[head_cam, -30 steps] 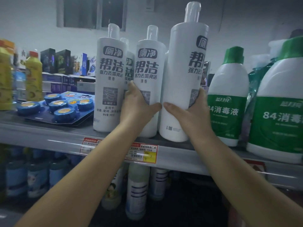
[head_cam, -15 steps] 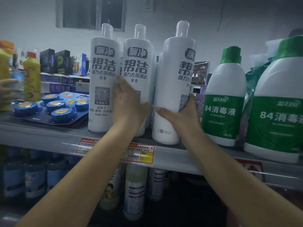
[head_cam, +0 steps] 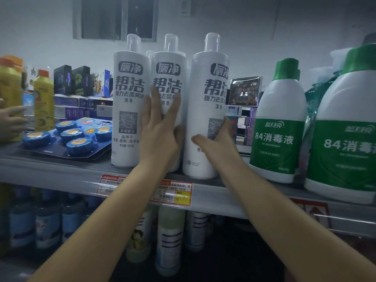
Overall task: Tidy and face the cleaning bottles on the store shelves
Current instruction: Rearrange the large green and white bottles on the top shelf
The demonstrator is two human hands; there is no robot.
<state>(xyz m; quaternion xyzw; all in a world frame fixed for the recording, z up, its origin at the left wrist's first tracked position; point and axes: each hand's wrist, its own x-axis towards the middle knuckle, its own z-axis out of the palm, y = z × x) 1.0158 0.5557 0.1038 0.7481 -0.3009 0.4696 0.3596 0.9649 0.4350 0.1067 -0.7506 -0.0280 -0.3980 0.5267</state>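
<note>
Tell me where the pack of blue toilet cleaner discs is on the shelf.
In the head view, the blue disc pack lies flat on the upper shelf, left of centre, between the yellow bottle and the leftmost tall white bottle.

Rightmost green-capped bottle (head_cam: 345, 129) cut off, lower-shelf bottles (head_cam: 169, 239) blurred
</note>
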